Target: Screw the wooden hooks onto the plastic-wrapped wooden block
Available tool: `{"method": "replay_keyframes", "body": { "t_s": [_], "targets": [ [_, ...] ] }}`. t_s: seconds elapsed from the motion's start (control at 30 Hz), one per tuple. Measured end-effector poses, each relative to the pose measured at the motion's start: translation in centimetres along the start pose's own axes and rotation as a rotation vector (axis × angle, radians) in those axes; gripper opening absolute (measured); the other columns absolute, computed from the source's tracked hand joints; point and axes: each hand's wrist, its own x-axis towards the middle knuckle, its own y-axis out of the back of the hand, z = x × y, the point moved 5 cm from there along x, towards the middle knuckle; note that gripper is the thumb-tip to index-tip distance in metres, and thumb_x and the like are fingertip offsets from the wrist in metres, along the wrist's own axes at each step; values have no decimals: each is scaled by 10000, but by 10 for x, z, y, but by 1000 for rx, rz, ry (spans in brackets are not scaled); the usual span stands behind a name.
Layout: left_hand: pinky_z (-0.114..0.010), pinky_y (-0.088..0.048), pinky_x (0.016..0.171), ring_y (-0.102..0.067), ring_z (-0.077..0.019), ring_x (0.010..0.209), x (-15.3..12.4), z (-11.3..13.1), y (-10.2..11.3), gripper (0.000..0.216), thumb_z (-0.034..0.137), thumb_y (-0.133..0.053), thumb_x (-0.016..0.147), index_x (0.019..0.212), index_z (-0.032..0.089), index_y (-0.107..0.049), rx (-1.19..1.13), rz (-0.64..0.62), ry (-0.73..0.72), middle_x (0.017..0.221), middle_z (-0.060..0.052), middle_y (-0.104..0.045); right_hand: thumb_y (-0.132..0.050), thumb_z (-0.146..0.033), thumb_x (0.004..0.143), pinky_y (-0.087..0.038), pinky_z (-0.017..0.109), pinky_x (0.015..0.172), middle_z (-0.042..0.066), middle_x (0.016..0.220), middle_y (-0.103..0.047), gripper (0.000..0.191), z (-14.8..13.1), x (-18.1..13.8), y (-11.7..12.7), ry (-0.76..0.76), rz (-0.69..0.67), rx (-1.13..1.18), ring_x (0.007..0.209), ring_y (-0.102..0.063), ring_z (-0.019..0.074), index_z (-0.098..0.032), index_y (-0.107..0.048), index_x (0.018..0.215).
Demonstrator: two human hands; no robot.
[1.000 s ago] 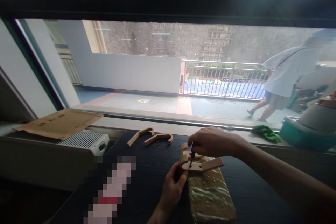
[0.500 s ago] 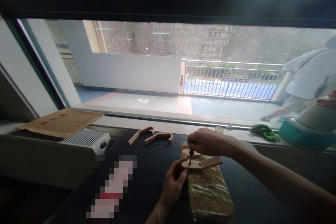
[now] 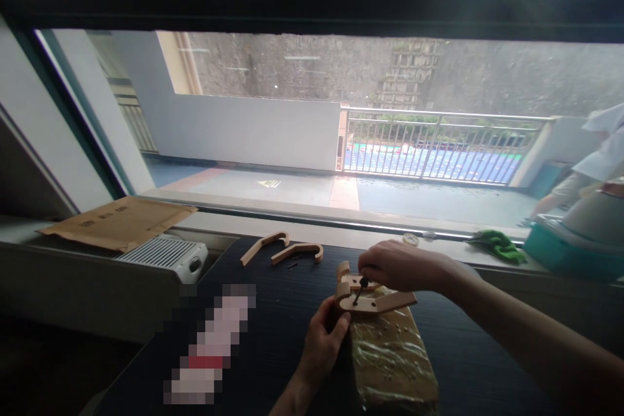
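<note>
A pale curved wooden piece (image 3: pixel 375 302) rests on top of a film-wrapped block (image 3: pixel 392 361) on the dark table (image 3: pixel 273 351). My left hand (image 3: pixel 324 341) grips the rounded left end of that piece, fingers closed on it. My right hand (image 3: pixel 397 266) is above it, fingers pinched on a small dark tool (image 3: pixel 359 286) whose tip is set into the wood. Two more curved wooden pieces (image 3: pixel 280 248) lie flat farther back on the table, with small dark bits beside them.
A cardboard envelope (image 3: pixel 119 222) lies on a white heater (image 3: pixel 163 255) at the left. A green cloth (image 3: pixel 497 246) and a teal container (image 3: pixel 568 248) sit on the window sill at the right. Behind the glass a person (image 3: pixel 592 169) walks on the balcony.
My right hand has turned slightly on the tool, which now leans. The view has tilted up a little. The person outside has walked further right.
</note>
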Motion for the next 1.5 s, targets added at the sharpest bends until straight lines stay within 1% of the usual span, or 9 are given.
{"method": "replay_keyframes", "body": {
  "t_s": [0.13, 0.33, 0.47, 0.6, 0.87, 0.97, 1.03, 1.23, 1.5],
  "targets": [
    [-282, -473, 818, -613, -211, 920, 1, -2, 0, 272, 278, -628, 740, 985, 166, -597, 5, 5, 0, 941, -44, -681, -342, -277, 882, -288, 242, 520, 27, 672, -601, 320, 3, -1, 1, -28, 6, -13, 558, -443, 105, -162, -627, 791],
    [-295, -473, 829, -615, -224, 933, 1, -1, 0, 293, 308, -629, 736, 987, 160, -595, 27, 1, 9, 956, -54, -682, -468, -278, 808, -319, 243, 550, 33, 827, -654, 232, -1, -4, 14, -54, -28, 7, 680, -534, 136, -201, -642, 940],
    [-306, -475, 827, -616, -228, 923, 1, -1, 0, 284, 313, -631, 733, 971, 163, -599, 41, 7, 10, 943, -55, -684, -449, -217, 794, -327, 244, 563, 22, 805, -659, 213, -5, -2, 14, -6, -25, 9, 675, -532, 130, -196, -650, 860],
    [-307, -476, 827, -613, -232, 932, 1, -2, 1, 282, 305, -630, 733, 975, 162, -604, 40, 11, 14, 959, -61, -681, -422, -200, 809, -339, 240, 585, 35, 816, -657, 228, -2, 2, 10, -6, 0, 26, 694, -533, 130, -182, -645, 853],
    [-301, -475, 816, -614, -223, 907, 1, 0, 0, 278, 307, -628, 735, 971, 160, -610, 38, 5, 10, 922, -55, -682, -386, -257, 851, -315, 240, 530, 41, 729, -634, 275, 1, 4, 6, -47, 6, -11, 611, -506, 123, -162, -643, 828],
    [-305, -475, 815, -614, -226, 906, 1, 1, 0, 273, 306, -627, 733, 965, 162, -614, 33, 3, 7, 908, -54, -683, -429, -303, 832, -315, 239, 526, 33, 768, -646, 256, 0, 2, 10, -46, -11, 10, 633, -521, 130, -186, -640, 915],
    [-299, -475, 814, -614, -227, 910, 1, 1, 0, 273, 310, -633, 725, 955, 164, -620, 32, 9, 5, 925, -55, -681, -473, -294, 804, -319, 237, 540, 20, 804, -655, 243, -1, 1, 14, -39, -17, 25, 662, -533, 131, -210, -634, 965],
    [-283, -475, 807, -613, -219, 911, 1, -1, 2, 279, 314, -627, 736, 975, 170, -615, 41, 7, 17, 933, -49, -682, -449, -201, 797, -320, 240, 555, 25, 800, -655, 214, -5, 1, 16, -15, -21, 20, 669, -527, 127, -188, -651, 866],
    [-285, -464, 824, -607, -217, 924, 1, -2, 1, 267, 284, -613, 753, 991, 163, -600, 47, 2, 4, 951, -54, -677, -400, -262, 844, -309, 235, 525, 41, 735, -634, 270, 1, 5, 7, -37, 10, 26, 602, -493, 117, -160, -650, 846]
  ]
}}
